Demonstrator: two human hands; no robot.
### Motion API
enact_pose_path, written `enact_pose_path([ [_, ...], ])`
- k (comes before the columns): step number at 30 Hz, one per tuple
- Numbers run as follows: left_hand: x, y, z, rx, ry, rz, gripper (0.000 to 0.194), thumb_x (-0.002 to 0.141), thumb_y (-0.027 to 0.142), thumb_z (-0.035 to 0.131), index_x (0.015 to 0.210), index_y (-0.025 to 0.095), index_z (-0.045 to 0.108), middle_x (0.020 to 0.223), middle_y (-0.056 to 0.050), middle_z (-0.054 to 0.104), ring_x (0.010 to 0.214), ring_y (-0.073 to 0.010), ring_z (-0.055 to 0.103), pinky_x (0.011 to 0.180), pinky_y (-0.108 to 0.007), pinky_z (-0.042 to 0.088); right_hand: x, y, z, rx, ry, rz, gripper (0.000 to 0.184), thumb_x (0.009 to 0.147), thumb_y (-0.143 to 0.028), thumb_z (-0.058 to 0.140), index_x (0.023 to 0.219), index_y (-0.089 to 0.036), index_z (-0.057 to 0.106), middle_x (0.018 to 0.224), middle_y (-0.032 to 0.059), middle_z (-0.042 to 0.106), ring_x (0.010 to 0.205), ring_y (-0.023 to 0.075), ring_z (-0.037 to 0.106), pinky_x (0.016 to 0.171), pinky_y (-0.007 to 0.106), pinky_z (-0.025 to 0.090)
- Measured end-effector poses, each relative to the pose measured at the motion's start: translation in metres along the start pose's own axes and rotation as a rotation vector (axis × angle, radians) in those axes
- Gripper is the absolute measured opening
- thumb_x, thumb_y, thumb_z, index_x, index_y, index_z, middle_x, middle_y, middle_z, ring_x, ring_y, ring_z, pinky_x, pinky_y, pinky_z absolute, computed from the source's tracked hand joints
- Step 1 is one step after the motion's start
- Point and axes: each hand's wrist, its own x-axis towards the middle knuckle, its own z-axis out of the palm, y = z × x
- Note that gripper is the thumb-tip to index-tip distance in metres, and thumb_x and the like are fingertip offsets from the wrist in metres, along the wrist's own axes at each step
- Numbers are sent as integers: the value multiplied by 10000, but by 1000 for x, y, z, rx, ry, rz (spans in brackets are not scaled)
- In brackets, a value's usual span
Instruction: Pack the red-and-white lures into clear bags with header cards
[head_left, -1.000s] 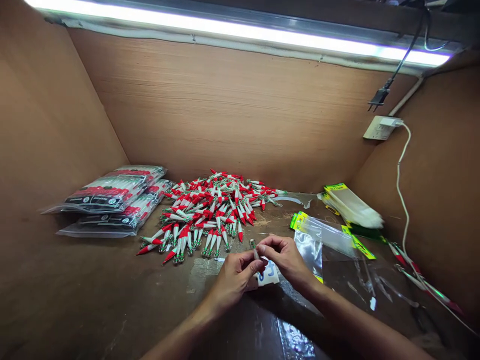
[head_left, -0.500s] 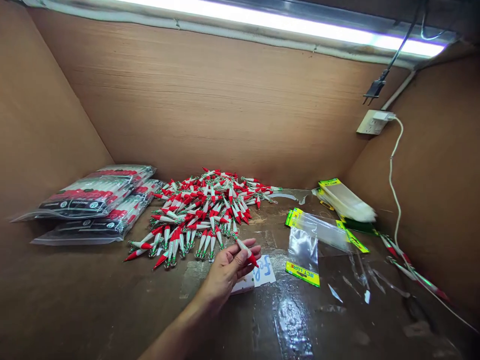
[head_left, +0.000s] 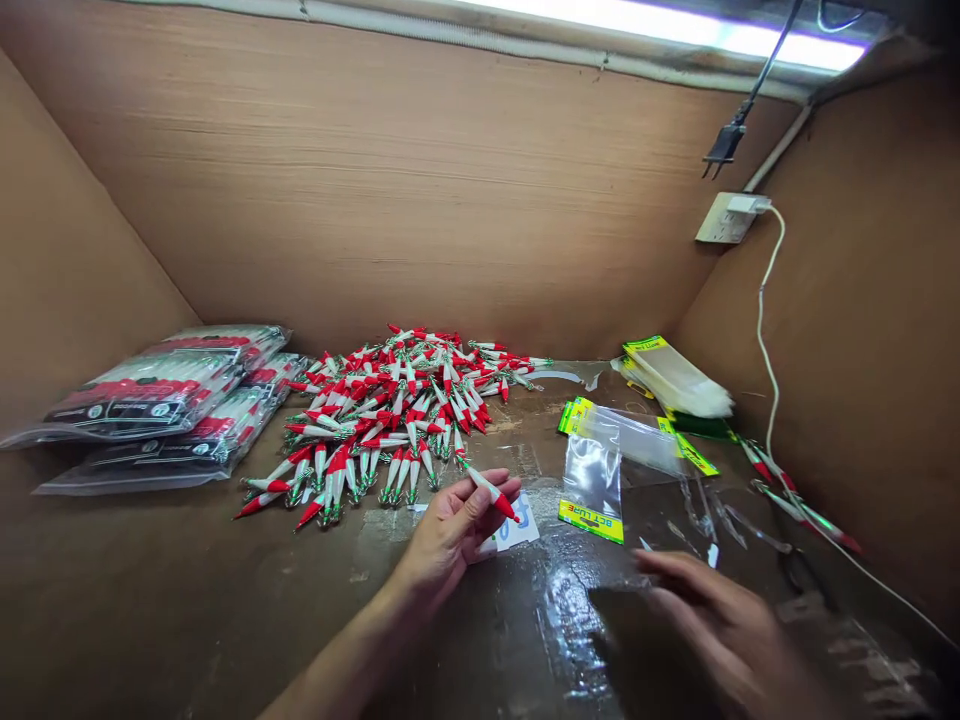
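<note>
Bench (head_left: 187, 600): dark, glossy at the near middle, bearing everything below.
Pile (head_left: 390, 400): red-and-white lures, far middle, heaped and overlapping.
Packs (head_left: 161, 385): stacked at far left, clear wrapping over lures.
Right hand (head_left: 720, 610): near right, over the bench, blurred; cannot tell whether it is closed or holds anything. Clear scraps (head_left: 697, 510) lie near its fingers.
Left hand (head_left: 450, 525): middle, palm partly up, gripping a lure between thumb and fingers.
Bags: one flat (head_left: 592, 480) right of the left hand, others just beyond it, a stack (head_left: 679, 375) at far right.
Card (head_left: 517, 530): blue marks, partly hidden behind the left hand.
Held lure (head_left: 491, 493): in the left hand, red tip toward near right, green end toward the pile. Probably light, stiff and rather smooth; best held by the white body, clear of the hooks, which could prick or snag.
Counts: pile, dozens, too tangled to count; packs, at least three; hands, two; stacked bags, uncountable; card, one; held lure, one.
</note>
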Motion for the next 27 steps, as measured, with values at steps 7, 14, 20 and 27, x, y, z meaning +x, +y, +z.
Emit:
enact_pose_path([
  [7,7,-5,-3,221,-28,135,483,891,478,686,1244,148,663,1254,-183,684,1034,-296,694,881,-383,529,85,-69,97,730,-562,138,351,839,-544,701,922,-205,741,858,48,723,622,143,606,602,261,470],
  [14,-11,25,-27,1199,-6,226,908,696,438,839,1495,265,446,1489,-133,488,1345,-385,437,1111,-512,325,118,-27,63,575,-271,122,330,775,-475,768,943,-191,757,801,42,719,627,148,578,608,263,434],
  [20,-18,28,-36,1726,25,51,916,659,387,832,1481,226,461,1351,-175,512,1248,-424,451,1007,-513,376,112,-8,47,-56,-436,-121,159,876,-340,655,884,-257,790,848,40,761,792,243,664,713,321,441],
  [27,-16,26,-36,1796,-45,106,903,696,442,801,1495,267,419,1325,-131,509,1223,-365,476,996,-456,416,94,-33,109,-130,-422,-412,103,910,-205,653,940,-251,740,905,23,718,919,204,622,811,301,439],
])
